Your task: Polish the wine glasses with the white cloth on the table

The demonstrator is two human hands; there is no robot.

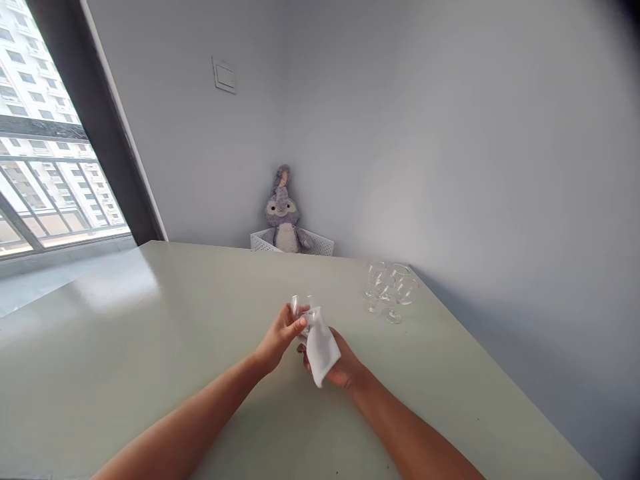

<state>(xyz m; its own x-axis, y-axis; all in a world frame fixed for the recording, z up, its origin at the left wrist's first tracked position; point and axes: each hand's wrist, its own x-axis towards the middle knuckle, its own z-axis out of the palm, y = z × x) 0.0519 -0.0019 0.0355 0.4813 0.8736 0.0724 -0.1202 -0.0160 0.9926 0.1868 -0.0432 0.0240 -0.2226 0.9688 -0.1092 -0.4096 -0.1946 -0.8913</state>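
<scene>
Clear glass (300, 308) is held just above the table (225, 287), right of its middle and well apart from the far edge, with its rim turned upward. It is gripped from the left side by the left hand (280, 337), whose thumb is laid across the front and whose fingers are wrapped behind, clamped on the glass. The left forearm is slanted inward from the near edge. The right forearm is angled in from the opposite side, and the right hand (341, 365) is brought in low, close to the left hand. Its fingertips are seen curled beneath the glass, but most of its fingers are covered, so what they are closed on cannot be told. A white cloth (323, 350) is hung from the rim down over the right hand, and part of the glass is hidden by it.

Beyond the right hand, near the far right corner, several clear stemmed glasses (390, 290) are clustered upright; their exact number is blurred by overlap. Past the far edge, a plush toy (283, 217) is seated in a white perforated basket (320, 243). A switch (225, 77) is mounted on the wall above, and a window (50, 133) is seen at the left.
</scene>
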